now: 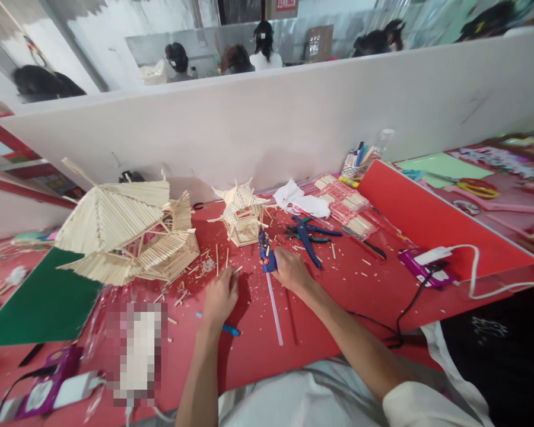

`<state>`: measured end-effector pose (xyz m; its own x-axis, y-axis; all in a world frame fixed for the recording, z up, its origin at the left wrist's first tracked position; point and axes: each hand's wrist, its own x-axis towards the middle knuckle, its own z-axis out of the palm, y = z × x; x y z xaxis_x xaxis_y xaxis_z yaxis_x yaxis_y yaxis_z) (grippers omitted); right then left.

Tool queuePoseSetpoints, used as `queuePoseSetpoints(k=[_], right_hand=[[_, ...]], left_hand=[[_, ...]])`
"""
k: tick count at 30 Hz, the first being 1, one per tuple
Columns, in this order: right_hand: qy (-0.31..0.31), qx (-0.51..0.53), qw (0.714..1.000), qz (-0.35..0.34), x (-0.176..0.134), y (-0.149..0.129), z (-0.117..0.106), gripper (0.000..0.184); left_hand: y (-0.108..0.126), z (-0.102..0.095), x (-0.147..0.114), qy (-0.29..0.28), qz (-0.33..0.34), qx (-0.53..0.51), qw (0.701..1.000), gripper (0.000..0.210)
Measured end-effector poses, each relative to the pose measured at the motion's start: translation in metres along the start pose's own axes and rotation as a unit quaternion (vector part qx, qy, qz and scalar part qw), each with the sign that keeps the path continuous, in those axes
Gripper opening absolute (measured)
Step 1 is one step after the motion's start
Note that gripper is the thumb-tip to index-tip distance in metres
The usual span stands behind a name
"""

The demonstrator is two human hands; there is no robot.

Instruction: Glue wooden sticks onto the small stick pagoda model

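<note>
My right hand (290,268) is wrapped round a blue hot glue gun (268,260), its nozzle pointing away from me. A long translucent glue stick (275,311) sticks out of its back end. Just left of it, my left hand (221,295) is closed, with the pale end of a small wooden stick (237,270) showing at the fingertips. Beyond both hands stands a small pavilion model (241,216) made of wooden sticks, close to the gun's tip. A blue pen (230,330) lies partly hidden behind my left wrist.
A larger stick pavilion (115,228) stands left, near a green board (48,302). Blue pliers (309,240), a craft knife (365,242), bagged sticks (349,207) and white tissue (300,198) lie right. A red board (436,231), purple power strip (425,268) and white partition (267,124) border the space.
</note>
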<state>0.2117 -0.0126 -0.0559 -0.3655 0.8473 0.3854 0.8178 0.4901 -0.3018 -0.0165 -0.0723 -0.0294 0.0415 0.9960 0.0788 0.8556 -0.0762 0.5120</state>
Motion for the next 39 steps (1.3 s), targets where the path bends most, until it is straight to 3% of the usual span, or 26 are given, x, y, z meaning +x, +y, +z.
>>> queuePoseSetpoints(k=[16,23,31,35,39], right_hand=[[-0.040,0.028,0.999,0.024,0.001,-0.005,-0.006,0.013],[-0.006,0.175,0.984,-0.033,-0.003,0.000,-0.016,0.016],[0.005,0.265,0.964,0.029,-0.003,0.016,-0.030,0.024],[0.033,0.225,0.972,0.055,-0.003,0.013,-0.033,0.023],[-0.005,0.170,0.984,0.054,-0.002,0.009,-0.030,0.021]], left_hand=[[0.001,-0.002,0.000,-0.013,-0.006,0.014,1.000,0.016],[0.001,-0.002,-0.001,-0.014,-0.008,0.020,1.000,0.015],[-0.002,0.000,-0.002,0.000,0.011,0.006,1.000,0.016],[-0.001,-0.001,-0.002,0.004,0.005,0.003,1.000,0.017],[0.000,-0.001,-0.003,0.001,0.003,0.005,1.000,0.017]])
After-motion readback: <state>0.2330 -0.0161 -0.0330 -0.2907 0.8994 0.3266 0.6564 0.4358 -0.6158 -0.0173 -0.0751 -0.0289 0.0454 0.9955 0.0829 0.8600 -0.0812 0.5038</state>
